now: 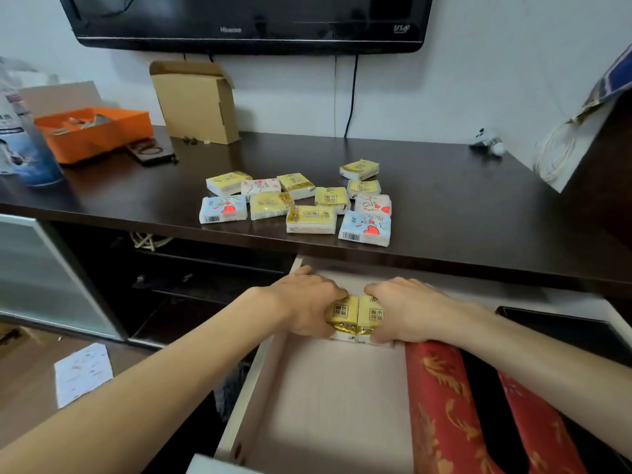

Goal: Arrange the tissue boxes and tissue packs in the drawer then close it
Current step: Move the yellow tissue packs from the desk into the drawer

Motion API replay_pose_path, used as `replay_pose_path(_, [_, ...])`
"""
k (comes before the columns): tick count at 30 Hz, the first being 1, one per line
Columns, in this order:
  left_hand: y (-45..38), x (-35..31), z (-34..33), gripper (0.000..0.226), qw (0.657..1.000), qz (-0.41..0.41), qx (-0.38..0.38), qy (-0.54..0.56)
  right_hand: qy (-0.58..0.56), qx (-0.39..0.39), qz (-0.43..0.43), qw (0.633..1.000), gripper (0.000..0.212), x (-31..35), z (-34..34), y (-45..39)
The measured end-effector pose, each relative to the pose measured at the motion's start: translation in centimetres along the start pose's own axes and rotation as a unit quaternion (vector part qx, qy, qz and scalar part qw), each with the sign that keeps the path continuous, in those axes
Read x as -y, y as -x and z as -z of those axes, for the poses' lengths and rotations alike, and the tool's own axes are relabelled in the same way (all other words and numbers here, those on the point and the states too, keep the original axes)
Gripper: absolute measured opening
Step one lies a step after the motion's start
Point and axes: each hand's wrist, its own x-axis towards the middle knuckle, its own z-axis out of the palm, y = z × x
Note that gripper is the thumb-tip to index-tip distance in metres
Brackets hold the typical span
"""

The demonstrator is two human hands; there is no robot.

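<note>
Two yellow tissue packs [355,316] pressed side by side at back of open drawer [328,398]; your left hand [307,302] clamped on one, right hand [403,309] on other. Placing step under way. Eleven-odd packs [297,203] wait on surface [461,200]. Next: release, fetch more, line up alongside red tissue box [441,405].

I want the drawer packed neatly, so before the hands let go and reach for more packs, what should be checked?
1. Drawer open: ok.
2. Two yellow packs side by side, touching: ok.
3. Left hand and right hand each on a pack: ok.
4. Packs pushed to the back wall: cannot tell.
5. Bare floor in front for more: ok.
6. Countertop packs all put away: not ok.
</note>
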Motion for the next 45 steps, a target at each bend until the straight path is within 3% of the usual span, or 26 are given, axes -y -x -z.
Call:
replay_pose_path(5, [-0.4,0.5,-0.5,0.044,1.0,-0.014,-0.025,0.0,-0.028,0.001,0.004,1.0,0.039,-0.3,-0.4,-0.1])
replay_pose_path(11, [-0.4,0.7,-1.2,0.06,0.999,-0.026,-0.039,-0.004,-0.037,0.007,-0.001,0.999,0.042,-0.4,-0.6,-0.3])
replay_pose_path(17, [0.0,0.4,-0.9,0.067,0.999,-0.021,-0.046,-0.001,-0.059,0.015,-0.004,0.998,0.057,0.2,0.4,0.8])
replay_pose_path(22, [1.5,0.0,1.8,0.056,0.997,-0.021,-0.047,0.063,-0.083,-0.006,0.032,0.996,0.05,0.7,2.1,2.8])
replay_pose_path(26, [4.0,1.0,5.4,0.037,0.98,0.017,-0.167,0.105,-0.182,-0.112,0.047,0.976,0.046,0.7,4.7,5.0])
replay_pose_path(29, [4.7,2.4,7.3,0.032,0.945,0.075,-0.28,0.15,-0.271,-0.173,0.069,0.944,0.014,0.3,7.6,3.7])
replay_pose_path(30, [4.5,3.1,7.6,0.032,0.937,0.1,-0.298,0.15,-0.28,-0.194,0.08,0.937,0.006,0.1,8.7,2.7])
replay_pose_path(33, [3.7,5.9,7.6,0.031,0.918,0.18,-0.32,0.147,-0.292,-0.219,0.099,0.926,0.009,0.3,11.3,-0.9])
replay_pose_path(36, [3.6,9.2,7.0,0.034,0.888,0.269,-0.343,0.146,-0.258,-0.195,0.11,0.94,0.011,1.4,12.3,-4.3])
replay_pose_path(38, [3.5,10.6,6.6,0.038,0.875,0.296,-0.35,0.153,-0.2,-0.162,0.115,0.959,0.024,2.4,12.1,-5.8])
replay_pose_path(41, [3.1,10.9,5.9,0.044,0.906,0.247,-0.315,0.137,-0.072,-0.137,0.116,0.981,0.045,3.8,11.5,-7.2])
replay_pose_path(45, [2.7,10.3,5.4,0.038,0.944,0.217,-0.237,0.077,-0.036,-0.156,0.119,0.98,0.038,3.7,10.6,-8.1])
